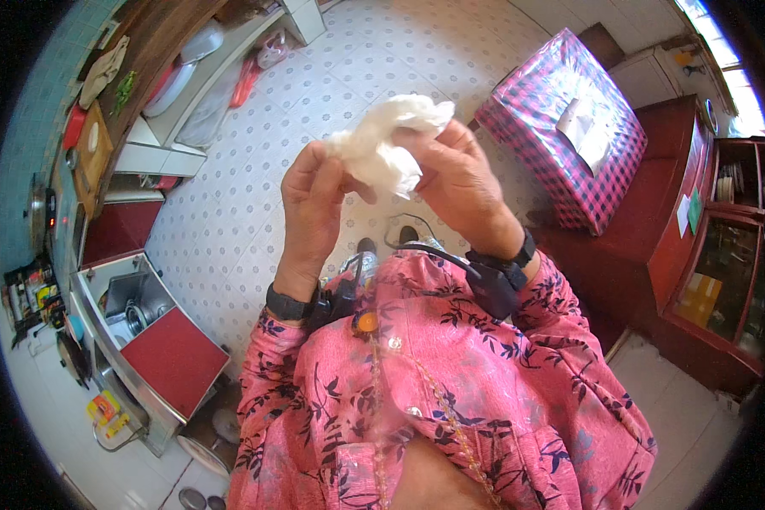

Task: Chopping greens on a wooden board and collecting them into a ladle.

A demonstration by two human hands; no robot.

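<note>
A crumpled white tissue (382, 143) is held up in front of my chest, above the tiled floor. My left hand (315, 197) pinches its left end between thumb and fingers. On the other side my right hand (462, 172) grips the tissue's right part, with some fingertips hidden behind the folds. Both wrists wear black straps with small devices, and a black cable (433, 252) runs near the right one. The tissue looks soft and bunched, slightly blurred.
At right stands a table with a pink-and-black checked cover (529, 153), bearing white paper (583, 134). Behind it is a dark red cabinet (676, 242). A counter with a wooden cutting board (94, 159) lines the left, and a red-fronted cabinet door (175, 363) stands open below.
</note>
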